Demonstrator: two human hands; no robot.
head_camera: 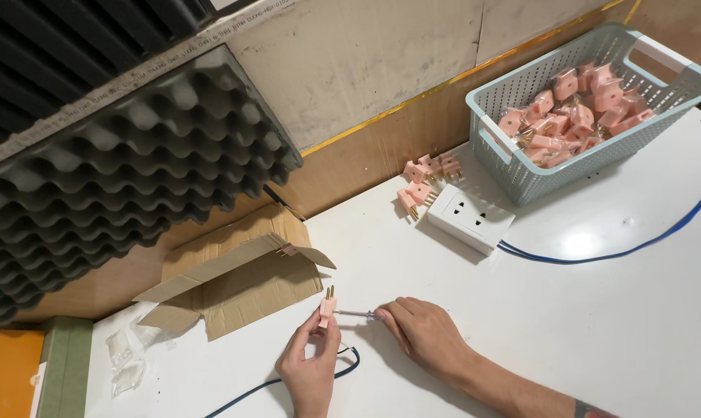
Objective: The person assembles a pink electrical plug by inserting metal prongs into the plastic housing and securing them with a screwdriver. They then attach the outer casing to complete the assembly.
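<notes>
Here left hand [310,370] pinches pink plug [327,307] upright.

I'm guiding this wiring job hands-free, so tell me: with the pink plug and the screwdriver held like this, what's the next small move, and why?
Probably turn the screwdriver in place. Its tip already meets the side of the pink plug, which the left hand holds upright, brass prongs up, above the white table. The right hand grips the handle, so the tool seems set on a screw, though the screw itself is too small to see.

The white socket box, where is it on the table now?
In the head view, the white socket box lies upper right on the white table, in front of the grey basket, beside four loose pink plugs.
</notes>
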